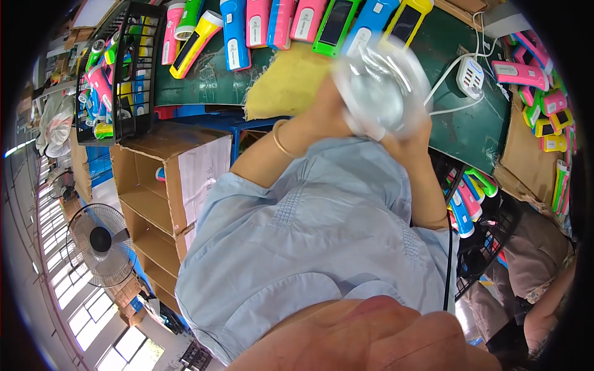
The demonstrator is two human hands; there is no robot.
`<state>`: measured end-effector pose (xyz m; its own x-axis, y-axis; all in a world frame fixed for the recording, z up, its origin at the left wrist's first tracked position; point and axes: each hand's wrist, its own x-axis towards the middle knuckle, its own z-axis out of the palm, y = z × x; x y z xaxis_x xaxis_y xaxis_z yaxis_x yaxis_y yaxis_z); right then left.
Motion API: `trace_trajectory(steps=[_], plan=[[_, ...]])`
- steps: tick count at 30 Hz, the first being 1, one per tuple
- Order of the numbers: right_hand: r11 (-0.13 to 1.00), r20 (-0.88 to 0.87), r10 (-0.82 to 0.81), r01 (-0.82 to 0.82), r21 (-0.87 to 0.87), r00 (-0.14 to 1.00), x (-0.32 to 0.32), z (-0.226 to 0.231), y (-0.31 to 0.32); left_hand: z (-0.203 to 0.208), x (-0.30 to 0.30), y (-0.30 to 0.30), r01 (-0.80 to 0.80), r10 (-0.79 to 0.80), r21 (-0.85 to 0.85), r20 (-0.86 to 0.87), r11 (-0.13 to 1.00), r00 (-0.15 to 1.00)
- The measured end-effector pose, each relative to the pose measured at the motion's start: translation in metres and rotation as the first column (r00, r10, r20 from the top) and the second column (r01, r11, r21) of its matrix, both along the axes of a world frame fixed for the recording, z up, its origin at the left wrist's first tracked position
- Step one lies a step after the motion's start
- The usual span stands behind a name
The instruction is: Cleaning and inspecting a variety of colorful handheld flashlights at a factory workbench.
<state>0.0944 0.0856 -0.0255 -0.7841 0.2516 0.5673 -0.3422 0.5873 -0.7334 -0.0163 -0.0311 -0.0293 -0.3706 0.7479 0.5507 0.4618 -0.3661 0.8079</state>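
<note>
Both my hands are raised in front of my chest around a flashlight, its round lens end (383,86) facing up toward me. The clear front, silvery inside and whitish rim are smeared by motion, and its body is hidden behind them. My left hand (332,110) grips it from the left, fingers mostly hidden. From the right, my right hand (413,131) closes on its lower side. Just beyond, a yellow cloth (278,83) lies on the green tabletop (455,127). Along the far edge rest several pink, blue, green and yellow flashlights, including a green one (336,28).
A white multi-port charger (470,77) with cables sits at the right. Flashlights fill a black basket (133,74) at left and a cardboard box (526,148) at right. Cardboard shelves (148,198) and a fan (100,239) stand left. Another person's arm (547,315) shows lower right.
</note>
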Motion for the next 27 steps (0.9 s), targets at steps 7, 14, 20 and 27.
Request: trace_trajectory(steps=[7,14,20,27], plan=[[0.986,0.174,0.160,-0.167,0.026,0.972,-0.001,-0.013,0.017,0.006,0.017,-0.007,-0.020,0.051,0.086,-0.377,0.996,0.925],[0.987,0.307,0.115,-0.073,-0.146,0.945,0.019,-0.014,0.029,0.008,0.021,-0.017,-0.258,0.212,-0.145,-0.271,0.955,0.939],[0.958,0.380,0.091,0.023,-0.285,0.920,0.026,-0.008,0.028,0.003,0.030,-0.012,-0.389,0.377,-0.174,-0.098,0.905,0.921],[0.895,0.211,0.166,-0.057,-0.442,0.963,0.020,0.025,0.022,0.020,0.017,-0.007,-0.032,0.165,-0.309,0.414,0.951,0.895]])
